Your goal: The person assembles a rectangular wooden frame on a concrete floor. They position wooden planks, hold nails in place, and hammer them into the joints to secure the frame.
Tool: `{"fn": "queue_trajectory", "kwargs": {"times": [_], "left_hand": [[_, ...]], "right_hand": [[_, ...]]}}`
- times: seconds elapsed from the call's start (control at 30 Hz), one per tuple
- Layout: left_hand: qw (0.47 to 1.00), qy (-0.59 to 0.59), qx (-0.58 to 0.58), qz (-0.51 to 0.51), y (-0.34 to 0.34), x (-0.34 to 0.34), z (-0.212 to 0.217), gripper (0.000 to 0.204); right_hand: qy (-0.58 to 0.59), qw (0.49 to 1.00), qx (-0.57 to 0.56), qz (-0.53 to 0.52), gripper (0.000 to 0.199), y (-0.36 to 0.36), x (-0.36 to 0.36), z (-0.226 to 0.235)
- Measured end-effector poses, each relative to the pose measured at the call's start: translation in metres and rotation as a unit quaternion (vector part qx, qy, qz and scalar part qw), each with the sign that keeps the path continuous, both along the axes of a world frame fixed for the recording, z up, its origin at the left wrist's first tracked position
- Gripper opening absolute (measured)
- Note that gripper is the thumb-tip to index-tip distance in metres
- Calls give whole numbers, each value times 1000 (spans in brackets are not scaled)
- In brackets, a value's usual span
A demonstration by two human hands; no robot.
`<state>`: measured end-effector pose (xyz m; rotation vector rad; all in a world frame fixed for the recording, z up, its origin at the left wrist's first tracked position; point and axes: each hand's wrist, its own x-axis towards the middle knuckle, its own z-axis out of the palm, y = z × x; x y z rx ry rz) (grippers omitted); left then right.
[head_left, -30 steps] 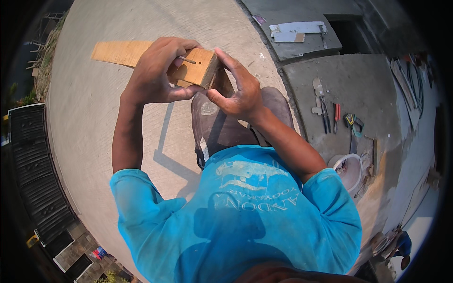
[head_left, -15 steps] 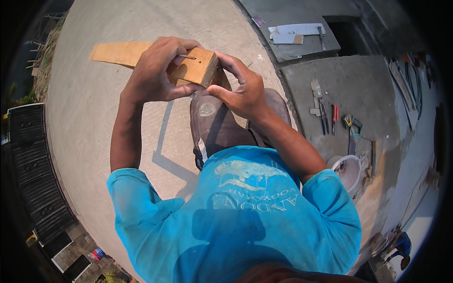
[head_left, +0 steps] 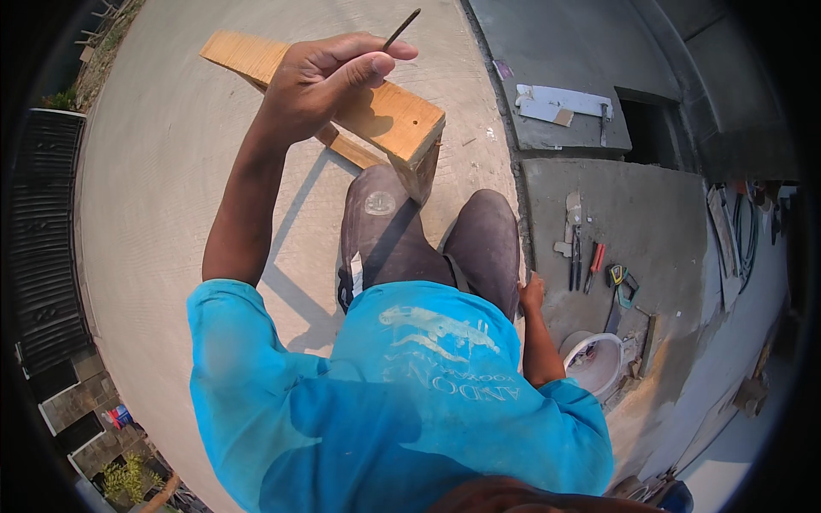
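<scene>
My left hand is raised over a wooden frame, pinching a long dark nail between thumb and fingers. The nail slants upward, clear of the wood. Beneath it lies the thick yellowish top board of the frame, with a small dark hole near its right end. An upright piece meets that end, close to my left knee, and a thinner slat shows below the board. My right hand is down beside my right thigh at the slab's edge; its fingers are mostly hidden.
On the grey concrete at right lie dark-handled pliers, a red-handled tool and a handsaw. A white bucket stands nearer me. Farther off, a hammer lies by a white board, beside a dark opening.
My left hand has lifted the nail off the board. My right hand has left the board's end and dropped to my right side. The frame appears farther right in view.
</scene>
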<state>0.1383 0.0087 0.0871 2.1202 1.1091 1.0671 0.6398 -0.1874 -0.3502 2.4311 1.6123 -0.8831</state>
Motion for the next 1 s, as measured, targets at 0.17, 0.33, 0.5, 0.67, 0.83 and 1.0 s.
{"fn": "queue_trajectory", "kwargs": {"times": [0.17, 0.33, 0.5, 0.67, 0.83, 1.0], "left_hand": [[979, -201, 16, -24, 13, -7, -17, 20], [954, -249, -50, -162, 8, -6, -6, 26], [968, -203, -7, -148, 5, -12, -14, 28], [962, -207, 72, -162, 19, -13, -27, 22], [961, -231, 28, -150, 5, -2, -25, 17], [976, -190, 49, -98, 5, 15, -20, 18]], "right_hand": [[-20, 995, -82, -48, 42, -39, 26, -81], [-28, 993, -82, -79, 40, -32, 15, -85], [-40, 993, -58, -91, 38, -18, 18, -81], [-29, 997, -32, -68, 37, -21, 8, -65], [-14, 1000, -12, -7, 41, -20, 3, -2], [13, 982, 183, -53, 47, -20, 38, 23]]}}
